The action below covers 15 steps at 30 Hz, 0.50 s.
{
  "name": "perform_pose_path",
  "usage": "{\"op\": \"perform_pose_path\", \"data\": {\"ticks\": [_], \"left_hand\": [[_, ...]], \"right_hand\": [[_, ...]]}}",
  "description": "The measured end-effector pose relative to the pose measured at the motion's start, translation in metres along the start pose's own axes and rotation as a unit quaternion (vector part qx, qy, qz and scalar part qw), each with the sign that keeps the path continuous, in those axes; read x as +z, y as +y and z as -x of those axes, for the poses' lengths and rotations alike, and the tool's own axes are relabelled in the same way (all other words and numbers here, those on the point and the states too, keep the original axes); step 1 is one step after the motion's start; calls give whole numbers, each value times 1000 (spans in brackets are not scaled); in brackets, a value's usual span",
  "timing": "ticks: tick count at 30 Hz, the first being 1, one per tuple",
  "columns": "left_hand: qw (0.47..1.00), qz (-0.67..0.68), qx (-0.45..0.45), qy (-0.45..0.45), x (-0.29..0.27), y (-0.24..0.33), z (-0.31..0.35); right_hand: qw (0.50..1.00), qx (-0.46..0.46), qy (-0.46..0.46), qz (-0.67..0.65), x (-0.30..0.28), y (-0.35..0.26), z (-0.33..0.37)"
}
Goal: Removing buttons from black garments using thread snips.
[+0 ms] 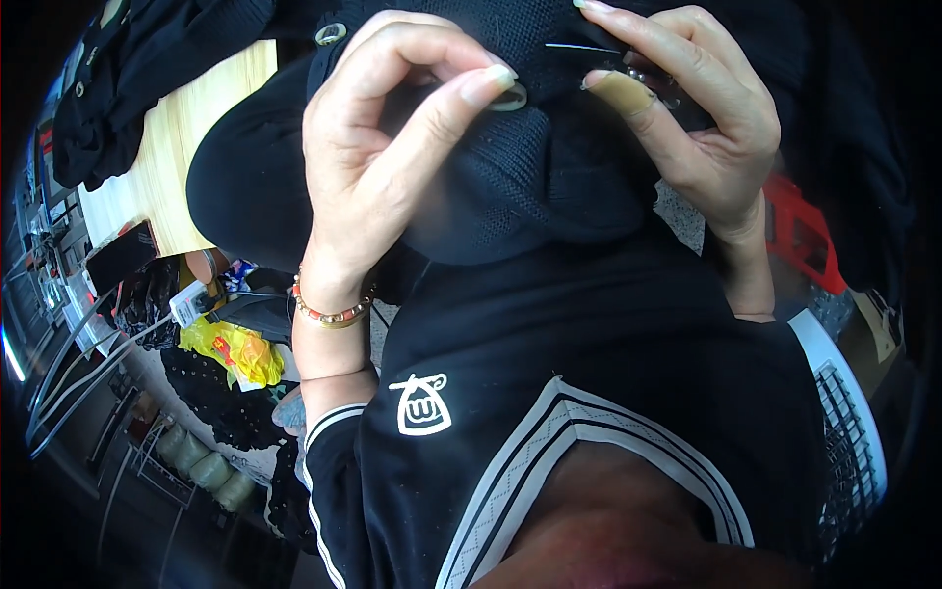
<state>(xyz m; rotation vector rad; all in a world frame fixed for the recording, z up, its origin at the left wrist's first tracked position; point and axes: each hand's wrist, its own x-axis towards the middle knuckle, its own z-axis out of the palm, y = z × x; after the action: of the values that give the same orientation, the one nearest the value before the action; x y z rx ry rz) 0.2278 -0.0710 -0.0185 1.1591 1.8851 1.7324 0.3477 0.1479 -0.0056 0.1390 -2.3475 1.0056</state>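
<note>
In the head view, two bare hands work above one dark knitted garment (505, 187), which lies in the person's lap. The left hand (392, 123) has a narrow grip: thumb and fingertip pinch one round button (511, 96), just above the knit. One beaded bracelet (334, 318) circles the left wrist. The right hand (702, 113) holds its thumb and first finger well apart; one tan wrap (626, 93) covers part of the thumb. One needle (581, 47) lies between the two hands, its right end near the right hand's fingers; I cannot tell whether that grip holds it. One more button (331, 34) sits left of the left hand, on dark cloth. Farther left are one pale wooden desk (182, 137), one black phone (121, 257) and one yellow bag (228, 346). One red plastic item (807, 236) is at the right.
</note>
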Motion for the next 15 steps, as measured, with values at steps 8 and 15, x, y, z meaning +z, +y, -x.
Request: {"op": "perform_pose_path", "data": {"ticks": [8, 15], "left_hand": [[996, 56, -15, 72, -1, -11, 9], [999, 10, -23, 27, -5, -1, 1]], "right_hand": [[993, -85, -21, 79, 2, 8, 5], [994, -76, -76, 14, -4, 5, 7]]}}
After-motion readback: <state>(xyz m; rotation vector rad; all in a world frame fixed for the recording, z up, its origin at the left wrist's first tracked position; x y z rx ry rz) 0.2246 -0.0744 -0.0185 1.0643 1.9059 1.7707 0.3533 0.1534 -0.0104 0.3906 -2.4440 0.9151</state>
